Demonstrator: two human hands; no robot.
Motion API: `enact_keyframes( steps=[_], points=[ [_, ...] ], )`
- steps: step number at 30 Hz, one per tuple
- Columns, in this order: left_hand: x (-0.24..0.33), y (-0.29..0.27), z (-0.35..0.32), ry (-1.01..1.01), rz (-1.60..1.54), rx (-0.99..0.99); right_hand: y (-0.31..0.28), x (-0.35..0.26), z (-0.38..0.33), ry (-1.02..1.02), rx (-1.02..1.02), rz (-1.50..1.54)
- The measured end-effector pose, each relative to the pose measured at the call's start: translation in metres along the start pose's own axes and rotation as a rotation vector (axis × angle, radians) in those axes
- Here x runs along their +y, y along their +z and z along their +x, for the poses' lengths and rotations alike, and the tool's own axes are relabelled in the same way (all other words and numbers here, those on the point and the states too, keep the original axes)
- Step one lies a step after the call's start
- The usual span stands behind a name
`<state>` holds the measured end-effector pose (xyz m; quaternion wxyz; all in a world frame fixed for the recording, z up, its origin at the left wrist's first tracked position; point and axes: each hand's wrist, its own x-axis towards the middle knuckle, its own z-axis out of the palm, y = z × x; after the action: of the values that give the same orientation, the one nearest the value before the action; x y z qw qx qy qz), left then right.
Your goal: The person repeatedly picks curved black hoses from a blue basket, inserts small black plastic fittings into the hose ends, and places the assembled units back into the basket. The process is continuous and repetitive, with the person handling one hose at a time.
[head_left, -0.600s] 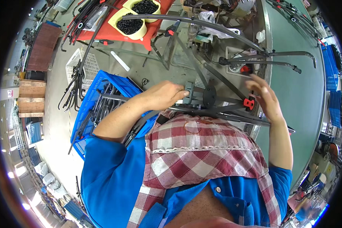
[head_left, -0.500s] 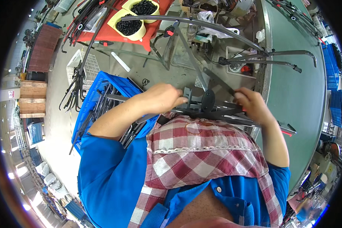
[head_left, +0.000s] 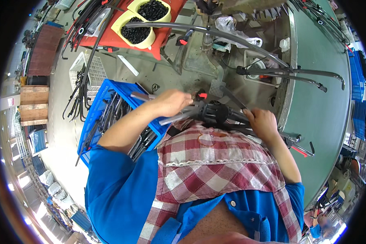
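A tubular metal frame (head_left: 234, 116) with black joints and a round black disc (head_left: 219, 113) lies across my lap against the checked apron. My left hand (head_left: 173, 102) is closed at the frame's left part, beside a black clamp with a red tab (head_left: 201, 96); its fingertips are partly hidden. Silver tube ends stick out to the left beneath that forearm. My right hand (head_left: 264, 123) is wrapped round the end of a flat dark bar (head_left: 232, 97) that slants up and left from it. A bent grip (head_left: 311, 148) with red below it shows at the frame's right end.
A blue crate (head_left: 94, 118) of metal tubes stands left, with a white basket (head_left: 94, 67) behind. Yellow bins (head_left: 135, 32) of black parts sit on a red-covered table. Ahead, a long curved tube (head_left: 244, 40) reaches over to the green table (head_left: 325, 101) on the right.
The frame has turned: the grey bracket is no longer seen and a black clamp with a red tab shows there. My left hand has moved slightly left, my right hand a little lower.
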<state>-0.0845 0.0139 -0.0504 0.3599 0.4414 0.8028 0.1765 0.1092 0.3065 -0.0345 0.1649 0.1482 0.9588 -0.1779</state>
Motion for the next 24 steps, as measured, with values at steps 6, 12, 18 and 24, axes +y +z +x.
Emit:
enact_keyframes(
  steps=[6,12,18,24],
  points=[
    [-0.034,-0.073,0.049,0.111,-0.041,-0.076,0.001,-0.018,0.064,0.023,0.210,0.078],
    [-0.042,-0.123,0.135,0.119,-0.682,0.170,-0.038,-0.066,0.124,0.066,0.209,-0.007],
    [-0.030,-0.146,0.158,0.032,-1.004,0.045,-0.071,-0.065,0.134,0.184,0.075,-0.003],
    [-0.027,-0.147,0.172,0.090,-0.758,0.246,-0.071,-0.058,0.140,0.249,-0.037,-0.009]
  ],
)
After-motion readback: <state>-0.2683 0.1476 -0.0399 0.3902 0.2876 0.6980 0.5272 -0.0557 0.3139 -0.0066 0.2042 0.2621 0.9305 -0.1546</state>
